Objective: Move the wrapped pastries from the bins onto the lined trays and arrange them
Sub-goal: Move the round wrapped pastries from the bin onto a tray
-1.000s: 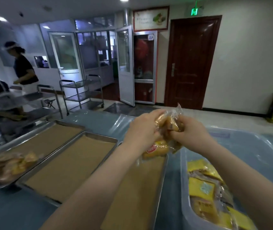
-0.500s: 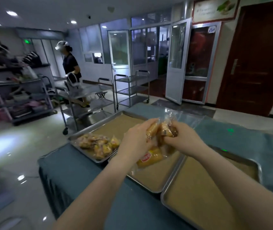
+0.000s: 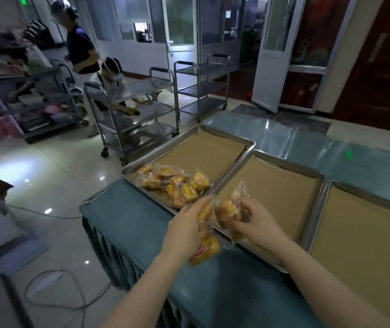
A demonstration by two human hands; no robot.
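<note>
My left hand [image 3: 184, 229] grips wrapped yellow pastries; one packet with a red label [image 3: 205, 250] hangs below the palm. My right hand [image 3: 257, 221] holds another wrapped pastry [image 3: 226, 213] right beside it. Both hands hover over the near corner where the left tray [image 3: 248, 143] and the middle tray [image 3: 317, 179] meet. The left tray is lined with brown paper and carries a pile of several wrapped pastries [image 3: 173, 183] at its near end. The middle tray and the right tray [image 3: 364, 237] show only brown lining. No bin is in view.
The trays sit on a table with a teal cloth [image 3: 127, 223]; its left edge drops to a tiled floor with cables [image 3: 54, 297]. Steel trolleys [image 3: 137, 119] stand beyond the table, with two people near them. Doors lie at the back right.
The view has swung left and down, away from the bin. My hands with the pastries have come down from chest height to just above the trays' near edge, and have drawn slightly apart.
</note>
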